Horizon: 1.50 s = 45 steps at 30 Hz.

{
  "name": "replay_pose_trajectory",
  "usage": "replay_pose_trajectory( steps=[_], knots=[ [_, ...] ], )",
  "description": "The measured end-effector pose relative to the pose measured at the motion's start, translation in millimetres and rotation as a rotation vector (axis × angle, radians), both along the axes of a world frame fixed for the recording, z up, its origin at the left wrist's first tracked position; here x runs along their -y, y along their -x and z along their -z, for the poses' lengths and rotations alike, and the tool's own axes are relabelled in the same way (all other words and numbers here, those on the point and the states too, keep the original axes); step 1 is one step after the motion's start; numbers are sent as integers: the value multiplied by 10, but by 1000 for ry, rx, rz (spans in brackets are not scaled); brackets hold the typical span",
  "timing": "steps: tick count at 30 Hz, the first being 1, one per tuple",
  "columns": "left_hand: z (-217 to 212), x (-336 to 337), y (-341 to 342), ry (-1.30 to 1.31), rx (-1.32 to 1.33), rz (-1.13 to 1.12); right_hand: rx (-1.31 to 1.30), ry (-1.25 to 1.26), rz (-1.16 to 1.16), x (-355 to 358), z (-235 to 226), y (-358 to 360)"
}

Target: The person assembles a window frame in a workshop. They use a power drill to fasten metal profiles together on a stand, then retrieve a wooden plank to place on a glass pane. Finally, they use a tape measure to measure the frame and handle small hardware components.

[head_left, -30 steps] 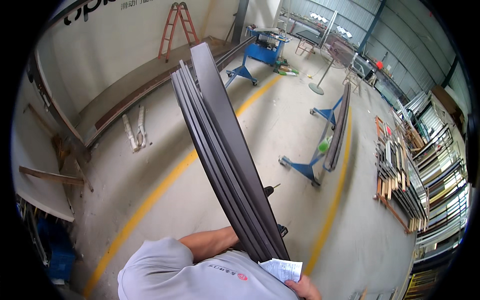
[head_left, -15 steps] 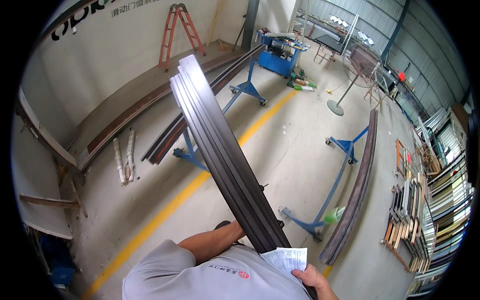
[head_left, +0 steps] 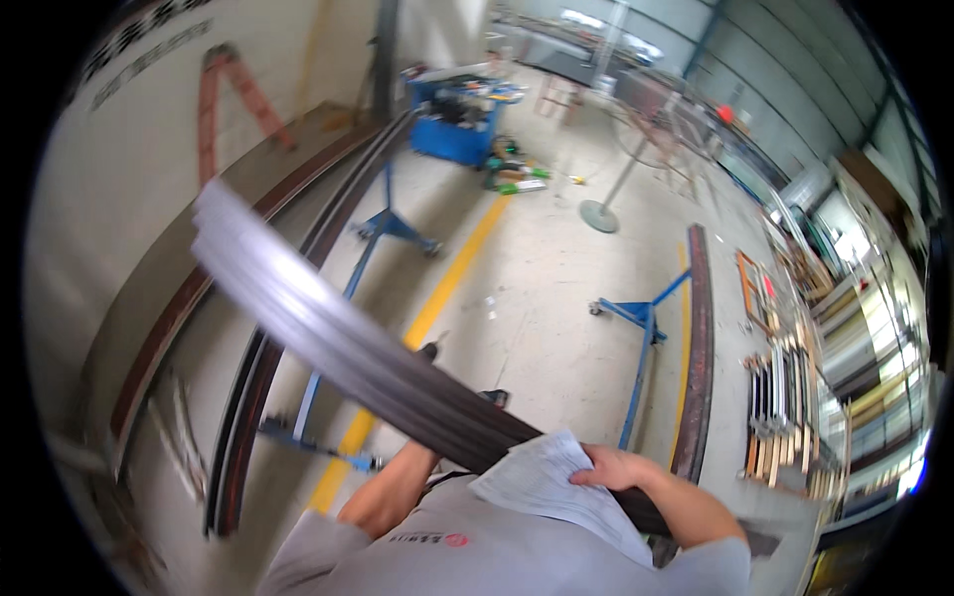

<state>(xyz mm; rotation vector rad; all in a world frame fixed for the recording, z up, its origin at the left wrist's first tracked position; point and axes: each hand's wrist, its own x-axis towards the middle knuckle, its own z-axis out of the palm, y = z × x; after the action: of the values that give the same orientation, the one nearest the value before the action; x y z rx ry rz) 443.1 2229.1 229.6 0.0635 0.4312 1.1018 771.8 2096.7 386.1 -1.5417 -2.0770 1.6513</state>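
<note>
A bundle of long dark metal profiles (head_left: pixel 338 343) slants across my front, its shiny far end up to the left. My left hand (head_left: pixel 421 454) holds it from beneath near my waist; the fingers are hidden behind the metal. Printed paper sheets (head_left: pixel 542 487) lie over the near part of the bundle, against my shirt. My right hand (head_left: pixel 608 467) is closed on their edge, with the thumb on top and the profiles running under that forearm.
Blue wheeled stands (head_left: pixel 393 223) carry long dark profiles (head_left: pixel 243 427) on the left; another blue stand (head_left: pixel 636 318) bears a brown profile (head_left: pixel 699 348) on the right. Farther off are a blue tool cart (head_left: pixel 452 139), a pedestal fan (head_left: pixel 600 216) and a red ladder (head_left: pixel 238 99). Stacked frames (head_left: pixel 780 407) lie far right.
The bundle's far end has swung left and lower as my view turned to the right. My right hand and the paper have come farther into view, and my shoes now show beside the bundle.
</note>
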Motion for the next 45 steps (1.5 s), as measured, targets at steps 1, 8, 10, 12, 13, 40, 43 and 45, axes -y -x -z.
replay_pose_trajectory(
  steps=[1,8,10,12,13,40,43,45],
  knots=[
    [-106,-256,119,-8,-35,-48,-20,-55,-48,-433,-68,0],
    [67,-1535,154,10,-152,-347,2,22,-379,-2908,-76,-203],
    [21,-1812,147,18,-188,-473,-64,15,-501,-3658,-172,-260],
    [15,-2116,130,20,-222,-598,-121,4,-613,-4350,-114,-273],
    [21,-2249,131,25,-248,-662,-112,13,-683,-4675,-40,-232],
    [1294,-2822,-1105,-277,-114,-2304,391,168,-2090,-6897,645,3805],
    [1482,-3112,-1224,-205,-65,-2555,493,212,-2318,-6646,664,4231],
    [1534,-3332,-1189,-168,-3,-2688,562,276,-2446,-6542,693,4501]
  ],
)
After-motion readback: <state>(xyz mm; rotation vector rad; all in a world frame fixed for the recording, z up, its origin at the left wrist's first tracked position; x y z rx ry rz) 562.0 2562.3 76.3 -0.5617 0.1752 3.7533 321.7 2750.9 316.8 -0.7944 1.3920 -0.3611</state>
